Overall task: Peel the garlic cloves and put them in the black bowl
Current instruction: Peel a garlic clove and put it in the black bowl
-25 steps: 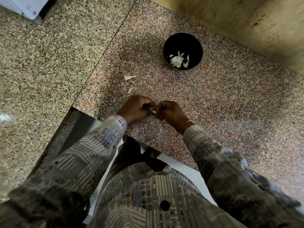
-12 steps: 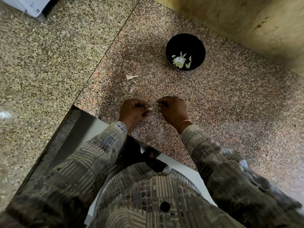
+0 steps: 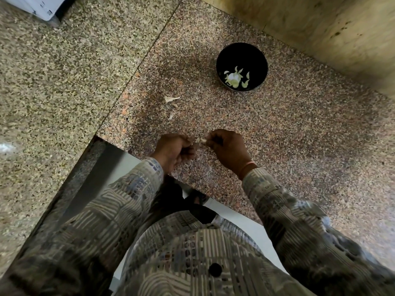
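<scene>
Just above the near edge of the counter, my right hand (image 3: 226,146) pinches a small pale garlic clove (image 3: 203,140) at its fingertips. My left hand (image 3: 174,149) is a little to the left with its fingers curled, pinching a thin scrap of garlic skin (image 3: 197,140) right beside the clove. The black bowl (image 3: 241,48) stands farther back and to the right on the counter. It holds several peeled garlic cloves (image 3: 234,79).
A few loose garlic skins (image 3: 171,99) lie on the reddish granite counter (image 3: 299,135) between my hands and the bowl. A yellowish wall (image 3: 320,28) rises behind the bowl. A white appliance (image 3: 40,7) sits at the far left. The counter's cut-out edge (image 3: 111,146) runs below my left hand.
My hands were pressed together on the clove and have drawn slightly apart. The clove now stays with the right fingertips and a scrap of skin with the left.
</scene>
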A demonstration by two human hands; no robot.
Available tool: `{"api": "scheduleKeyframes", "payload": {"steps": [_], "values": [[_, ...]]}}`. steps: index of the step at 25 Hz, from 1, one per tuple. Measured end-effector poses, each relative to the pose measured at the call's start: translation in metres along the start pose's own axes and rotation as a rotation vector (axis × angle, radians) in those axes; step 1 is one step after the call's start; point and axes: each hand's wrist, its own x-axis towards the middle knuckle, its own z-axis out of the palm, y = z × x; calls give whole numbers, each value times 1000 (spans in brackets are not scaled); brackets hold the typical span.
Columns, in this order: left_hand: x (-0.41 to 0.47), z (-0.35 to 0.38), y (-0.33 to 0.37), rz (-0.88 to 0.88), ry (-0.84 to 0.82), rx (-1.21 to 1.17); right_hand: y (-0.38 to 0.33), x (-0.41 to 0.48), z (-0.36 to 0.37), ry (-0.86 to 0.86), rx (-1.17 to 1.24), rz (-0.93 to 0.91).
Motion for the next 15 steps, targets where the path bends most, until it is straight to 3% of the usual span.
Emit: {"api": "scheduleKeyframes", "payload": {"steps": [4,7,12,15], "values": [[5,2,-4,200,125,177,0,8,0,88,116,182],[8,-4,-9,272,161,223,-15,31,-1,148,125,211],[7,-2,-19,447,206,469,-26,92,-9,183,-45,190],[2,-1,-15,588,237,617,-21,82,-9,226,-176,175]]}}
